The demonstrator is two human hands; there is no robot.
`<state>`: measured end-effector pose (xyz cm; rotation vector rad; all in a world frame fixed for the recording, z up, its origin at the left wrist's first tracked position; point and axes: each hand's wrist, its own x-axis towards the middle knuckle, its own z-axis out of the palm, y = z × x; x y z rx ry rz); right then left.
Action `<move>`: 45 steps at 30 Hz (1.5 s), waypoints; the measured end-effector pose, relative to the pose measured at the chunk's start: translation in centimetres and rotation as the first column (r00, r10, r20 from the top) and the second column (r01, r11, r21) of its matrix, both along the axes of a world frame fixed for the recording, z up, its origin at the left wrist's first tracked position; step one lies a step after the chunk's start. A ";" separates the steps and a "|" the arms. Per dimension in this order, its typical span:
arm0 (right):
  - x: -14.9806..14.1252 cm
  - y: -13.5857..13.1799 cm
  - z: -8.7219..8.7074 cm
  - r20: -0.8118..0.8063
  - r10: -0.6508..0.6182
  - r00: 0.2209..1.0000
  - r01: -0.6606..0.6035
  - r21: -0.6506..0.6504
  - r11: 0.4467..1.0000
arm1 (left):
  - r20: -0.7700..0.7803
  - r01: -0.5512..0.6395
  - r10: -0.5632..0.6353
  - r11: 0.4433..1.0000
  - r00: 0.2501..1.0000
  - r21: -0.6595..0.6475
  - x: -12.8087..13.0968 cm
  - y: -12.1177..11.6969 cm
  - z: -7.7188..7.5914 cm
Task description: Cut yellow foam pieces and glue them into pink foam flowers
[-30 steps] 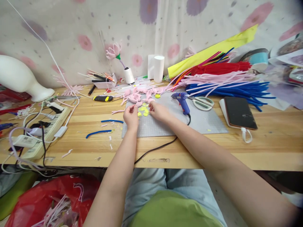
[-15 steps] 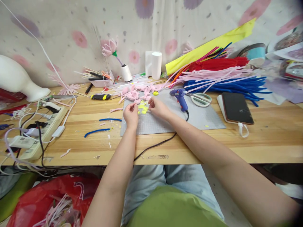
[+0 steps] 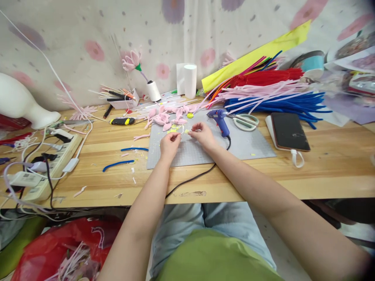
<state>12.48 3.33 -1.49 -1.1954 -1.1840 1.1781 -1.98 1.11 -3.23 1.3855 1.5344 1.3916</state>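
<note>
Over the grey cutting mat [image 3: 246,148], my left hand [image 3: 170,147] is closed in a pinch on a thin pale strand [image 3: 183,128], too small to name surely. Facing it, my right hand [image 3: 203,136] pinches a small yellow piece [image 3: 186,132] close to that strand. Just beyond my fingertips lie several cut yellow pieces [image 3: 172,130], partly hidden by my left hand. Pink looped petals [image 3: 162,118] made of pipe cleaner are heaped behind them. A blue glue gun [image 3: 221,123] rests to the right of my right hand, with scissors [image 3: 246,121] beside it.
Bundles of blue pipe cleaners [image 3: 272,104] and red ones [image 3: 263,79] lie at the back right. A black notebook-like object [image 3: 290,132] sits right of the mat. A power strip [image 3: 55,168] with cables stands left. A pink flower [image 3: 132,61] rises from a white spool [image 3: 154,91].
Both hands have come closer together over the mat. My right hand has picked up a small yellow piece and brought it beside the strand in my left hand. The view has shifted slightly.
</note>
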 end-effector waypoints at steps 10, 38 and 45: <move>-1.7 -1.0 -0.4 -0.340 0.025 0.940 -0.054 -0.074 0.996 | 0.123 -0.024 0.031 0.998 0.992 -0.052 0.9 -0.5 1.0; -1.9 -0.8 -0.8 -0.416 0.025 0.909 -0.077 -0.108 0.991 | 0.305 -0.024 0.058 0.993 0.951 -0.115 1.4 -0.8 1.9; -1.7 -0.8 -0.8 -0.364 0.073 0.929 -0.098 -0.052 0.994 | 0.296 -0.043 0.067 0.995 0.953 -0.089 1.4 -1.0 2.1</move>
